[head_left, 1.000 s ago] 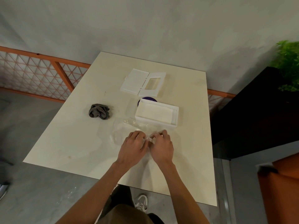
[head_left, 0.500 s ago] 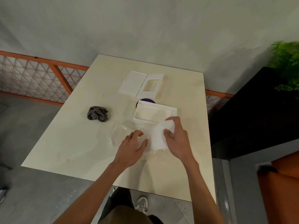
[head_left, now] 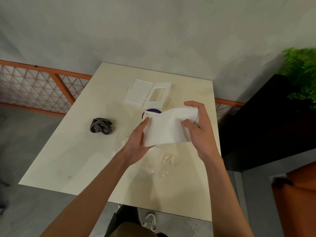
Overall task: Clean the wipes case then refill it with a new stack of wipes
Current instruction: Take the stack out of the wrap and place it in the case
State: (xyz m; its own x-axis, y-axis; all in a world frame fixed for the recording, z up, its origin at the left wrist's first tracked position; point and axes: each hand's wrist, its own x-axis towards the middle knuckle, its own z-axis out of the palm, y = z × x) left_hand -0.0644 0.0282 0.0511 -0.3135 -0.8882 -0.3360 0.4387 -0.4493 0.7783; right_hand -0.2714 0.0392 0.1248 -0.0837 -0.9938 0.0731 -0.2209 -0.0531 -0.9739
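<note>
A white stack of wipes [head_left: 165, 130] hangs above the middle of the table, held at both ends. My left hand [head_left: 137, 141] supports its left end from below with the thumb on top. My right hand [head_left: 199, 129] grips its right end, fingers curled round it. The white case lid [head_left: 136, 94], flipped open with its rectangular window showing, lies flat at the far side of the table. The case's bottom tray is hidden behind the stack. A crumpled grey cloth [head_left: 101, 126] lies to the left.
Crumpled clear plastic wrap [head_left: 160, 165] lies on the beige table [head_left: 68, 159] below my hands. A round purple object [head_left: 152, 111] peeks out behind the stack. A black cabinet [head_left: 266, 127] with a green plant [head_left: 302, 72] stands right; an orange lattice fence [head_left: 34, 86] runs left.
My right hand pulled the stack of wipes out of the clear wrap and lifted it. My left hand left the wrap and took the stack's left end. The wrap stays on the table.
</note>
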